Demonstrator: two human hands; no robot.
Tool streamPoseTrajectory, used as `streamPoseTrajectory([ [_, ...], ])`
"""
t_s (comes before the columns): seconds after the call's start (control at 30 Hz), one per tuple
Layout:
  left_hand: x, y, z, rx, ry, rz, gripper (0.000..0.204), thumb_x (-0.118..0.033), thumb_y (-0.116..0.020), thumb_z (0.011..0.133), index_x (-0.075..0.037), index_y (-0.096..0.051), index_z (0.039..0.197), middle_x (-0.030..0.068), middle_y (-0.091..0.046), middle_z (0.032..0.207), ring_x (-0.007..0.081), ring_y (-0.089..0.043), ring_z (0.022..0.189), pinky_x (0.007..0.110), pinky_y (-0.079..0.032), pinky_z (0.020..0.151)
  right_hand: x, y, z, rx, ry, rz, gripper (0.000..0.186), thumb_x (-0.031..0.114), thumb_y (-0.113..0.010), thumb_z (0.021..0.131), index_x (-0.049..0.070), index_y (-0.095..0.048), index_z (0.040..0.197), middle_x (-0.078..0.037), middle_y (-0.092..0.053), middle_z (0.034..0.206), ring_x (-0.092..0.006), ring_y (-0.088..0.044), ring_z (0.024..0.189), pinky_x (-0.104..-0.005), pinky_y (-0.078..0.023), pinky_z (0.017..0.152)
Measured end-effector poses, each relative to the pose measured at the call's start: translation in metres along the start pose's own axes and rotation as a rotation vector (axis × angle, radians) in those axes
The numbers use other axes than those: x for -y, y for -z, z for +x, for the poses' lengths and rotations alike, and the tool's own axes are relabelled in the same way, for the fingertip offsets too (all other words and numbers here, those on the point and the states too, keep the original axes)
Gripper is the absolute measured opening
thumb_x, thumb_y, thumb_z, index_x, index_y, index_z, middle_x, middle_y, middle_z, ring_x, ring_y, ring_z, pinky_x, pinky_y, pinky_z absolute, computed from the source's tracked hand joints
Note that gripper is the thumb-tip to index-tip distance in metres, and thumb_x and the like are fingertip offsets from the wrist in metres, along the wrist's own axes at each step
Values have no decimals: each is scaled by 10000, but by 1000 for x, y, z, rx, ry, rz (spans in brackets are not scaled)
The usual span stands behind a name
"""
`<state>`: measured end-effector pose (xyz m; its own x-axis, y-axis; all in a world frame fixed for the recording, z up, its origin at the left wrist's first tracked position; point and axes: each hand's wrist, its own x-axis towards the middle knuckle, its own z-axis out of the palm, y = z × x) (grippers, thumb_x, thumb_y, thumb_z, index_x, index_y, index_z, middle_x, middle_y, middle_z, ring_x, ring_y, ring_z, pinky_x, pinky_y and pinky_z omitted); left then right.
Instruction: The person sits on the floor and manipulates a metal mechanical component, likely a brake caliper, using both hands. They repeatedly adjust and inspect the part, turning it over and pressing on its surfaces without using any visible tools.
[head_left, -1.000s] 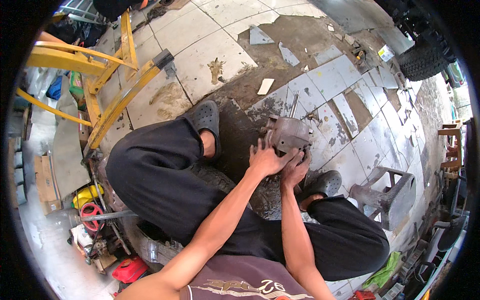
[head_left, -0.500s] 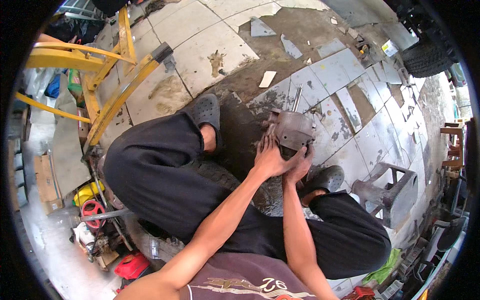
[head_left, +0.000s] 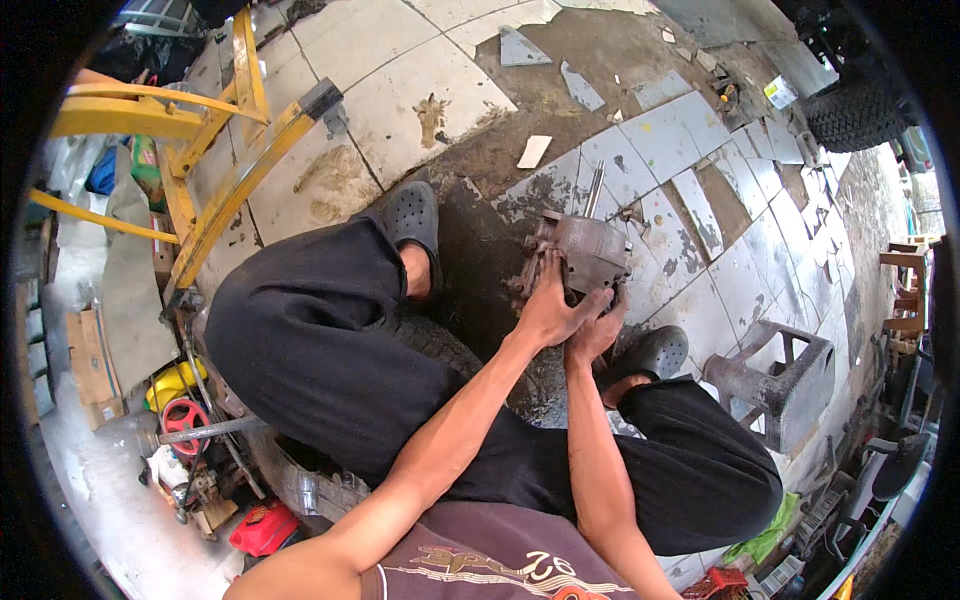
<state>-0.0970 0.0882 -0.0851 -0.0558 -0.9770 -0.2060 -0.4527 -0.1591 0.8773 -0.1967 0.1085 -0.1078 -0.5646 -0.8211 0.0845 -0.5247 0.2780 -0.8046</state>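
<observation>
A dark, greasy metal gearbox housing (head_left: 588, 248) stands on the floor between my feet, with a bright splined shaft (head_left: 595, 190) pointing up and away from its far side. My left hand (head_left: 548, 308) presses on its near left side, fingers reaching up over the casing. Lower on the near right edge, my right hand (head_left: 598, 328) curls around the casing, its fingertips showing at the right corner. The thumb of my left hand reaches across toward my right hand. Both hands are blackened with grease. The underside of the housing is hidden by my hands.
A yellow metal frame (head_left: 215, 200) stands at the left. To the right sits a dirty plastic stool (head_left: 775, 385). Broken tiles (head_left: 583, 88) and bare ground lie ahead, with a tire (head_left: 855, 115) at the far right. A red-handled machine (head_left: 187, 420) is at lower left.
My left hand has shifted slightly up and right, its fingers now closer together over the casing. The housing has tilted a little, uncovering more of its left side. My right hand stays nearly put.
</observation>
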Motion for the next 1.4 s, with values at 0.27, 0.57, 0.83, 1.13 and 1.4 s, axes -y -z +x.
streamPoseTrajectory([
  [0.27,-7,12,12,-17,-75,-136,1199,-768,-484,895,186,-113,1519,365,-114,1617,431,-103,1538,415,-133,1261,13,2,-3,19,-6,-45,522,378,-478,1054,-36,-535,1367,-257,-602,1328,-437,-549,1234,-481,-406,1052],
  [0.57,-13,0,26,37,26,-38,1201,-774,-462,903,210,-125,1503,385,-122,1603,445,-99,1534,444,-98,1264,11,4,0,17,-53,-36,482,343,-477,1062,-18,-540,1375,-228,-596,1350,-418,-541,1246,-474,-402,1052],
  [0.83,-24,8,61,-13,38,-121,1244,-774,-533,863,217,-129,1497,393,-137,1596,463,-132,1522,452,-134,1261,7,3,-1,28,-73,-8,510,361,-471,1065,-29,-520,1391,-248,-588,1354,-420,-533,1253,-471,-390,1064],
  [1.13,-16,9,38,-36,7,-6,1222,-695,-628,848,223,-143,1492,388,-215,1578,448,-211,1510,455,-192,1247,13,-1,5,13,-59,34,524,396,-459,1065,-21,-529,1374,-248,-594,1334,-419,-535,1238,-481,-402,1047],
  [1.4,-14,16,42,80,198,54,1304,-850,-458,839,214,-105,1504,373,-164,1601,466,-193,1510,485,-140,1253,16,1,1,-4,-59,17,521,400,-469,1061,-22,-537,1359,-252,-606,1303,-444,-541,1208,-489,-415,1018],
])
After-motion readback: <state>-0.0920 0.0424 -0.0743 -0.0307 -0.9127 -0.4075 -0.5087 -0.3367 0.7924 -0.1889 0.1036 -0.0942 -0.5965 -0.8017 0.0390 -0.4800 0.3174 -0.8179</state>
